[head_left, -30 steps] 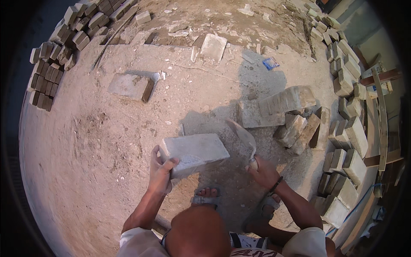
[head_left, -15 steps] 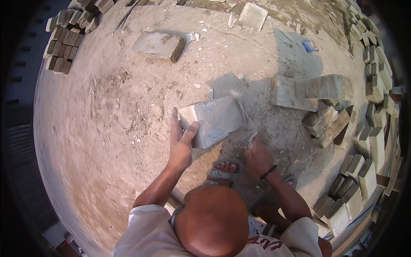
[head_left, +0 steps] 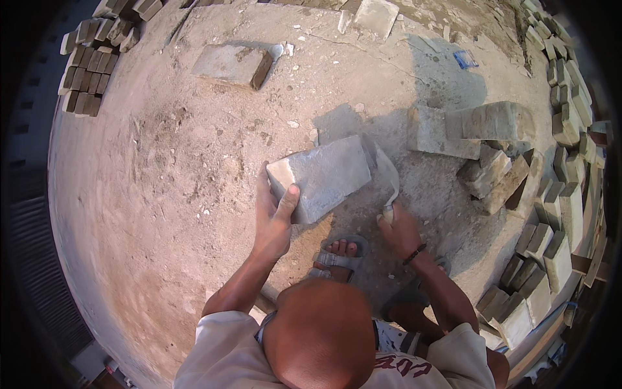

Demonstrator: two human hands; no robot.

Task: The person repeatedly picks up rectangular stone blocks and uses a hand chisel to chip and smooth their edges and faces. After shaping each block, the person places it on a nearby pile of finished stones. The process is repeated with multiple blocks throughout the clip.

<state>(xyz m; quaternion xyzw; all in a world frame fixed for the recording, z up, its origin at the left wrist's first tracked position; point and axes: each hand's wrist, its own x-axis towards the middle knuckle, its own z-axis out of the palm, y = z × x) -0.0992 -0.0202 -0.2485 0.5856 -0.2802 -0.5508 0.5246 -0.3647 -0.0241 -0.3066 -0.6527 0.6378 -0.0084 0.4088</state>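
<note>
My left hand [head_left: 275,217] grips the near left end of a large grey brick [head_left: 327,178], its thumb on the upper face and its fingers round the far side. The brick is held tilted above the dusty ground, in front of my sandalled foot [head_left: 340,253]. In my right hand [head_left: 400,231], closed round its handle, is a trowel with a pale blade [head_left: 387,170] and a curved neck. That blade is beside the brick's right end; motion blurs its tip, so I cannot tell whether it touches.
A brick [head_left: 233,65] lies flat at the far left, and a pale slab [head_left: 376,17] beyond. To the right, several bricks [head_left: 489,121] lie in a loose heap. Stacks of bricks stand at the far left [head_left: 91,70] and along the right side [head_left: 556,259]. A blue wrapper [head_left: 465,59] lies on the ground.
My right hand has moved slightly right and up, and the trowel blade has swung away from the brick's end, showing more of its face. My left hand still holds the brick, nearly unmoved.
</note>
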